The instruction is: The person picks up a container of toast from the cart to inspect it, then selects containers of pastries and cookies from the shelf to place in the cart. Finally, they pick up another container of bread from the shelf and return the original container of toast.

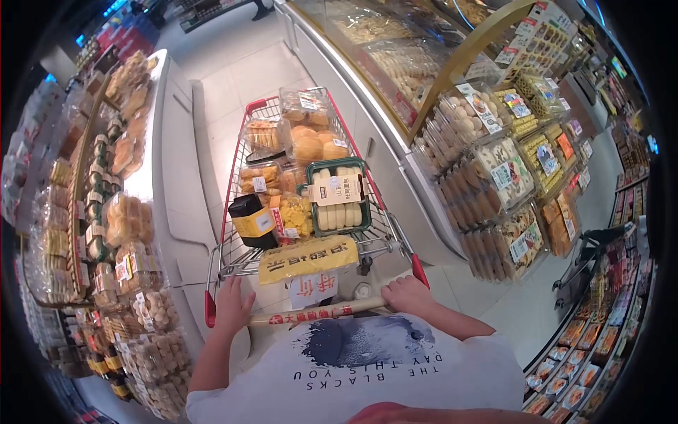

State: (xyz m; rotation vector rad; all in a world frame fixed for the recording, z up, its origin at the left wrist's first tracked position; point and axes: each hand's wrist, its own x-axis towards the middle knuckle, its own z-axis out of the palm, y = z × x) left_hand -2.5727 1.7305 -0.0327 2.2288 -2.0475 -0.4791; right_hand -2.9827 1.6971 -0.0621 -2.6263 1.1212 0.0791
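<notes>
The person's right hand [409, 295] curls around a cream tubular handle [304, 316] with red lettering; I cannot tell whether the left hand [232, 305], near its left end, grips. The red-rimmed metal wire cart [260, 104] stands between white-sided bakery displays [173, 116], carrying pale rolls [340, 218].

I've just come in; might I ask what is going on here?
A person in a white printed T-shirt is at a red-and-silver metal shopping cart. The left-hand grip rests at one end of its cream, red-lettered handlebar; the right-hand grip curls over the other. Inside lie clear plastic bread packs and a green rectangular tray of pale rolls.
</notes>
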